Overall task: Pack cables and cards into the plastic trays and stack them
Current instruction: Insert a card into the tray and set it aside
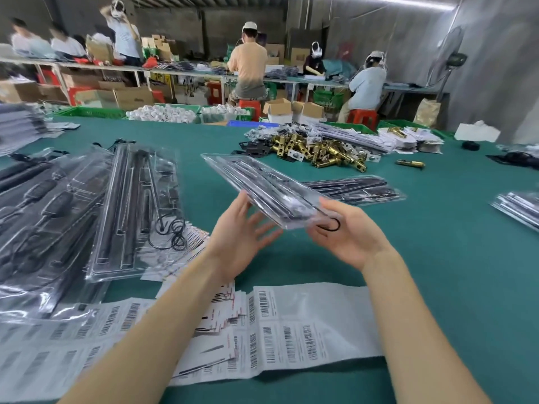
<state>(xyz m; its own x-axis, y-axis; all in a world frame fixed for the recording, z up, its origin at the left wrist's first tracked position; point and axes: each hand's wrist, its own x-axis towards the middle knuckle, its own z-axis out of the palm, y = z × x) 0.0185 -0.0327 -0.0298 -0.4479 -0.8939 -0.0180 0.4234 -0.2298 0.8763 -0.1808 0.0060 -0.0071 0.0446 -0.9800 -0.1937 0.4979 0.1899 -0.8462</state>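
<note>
We hold a clear plastic tray (pixel 262 185) w/ black cables inside, lifted above the green table (pixel 437 258) at frame centre: right hand (pixel 350 234) grips its near end, thumb on top, fingers curled under; left hand (pixel 242 228) open, fingers spread, fingertips touching the tray's underside. Left of frame: stack of filled trays (pixel 137 205). Bottom: barcode cards (pixel 277 330). Upper centre: brass parts (pixel 323 151)
</note>
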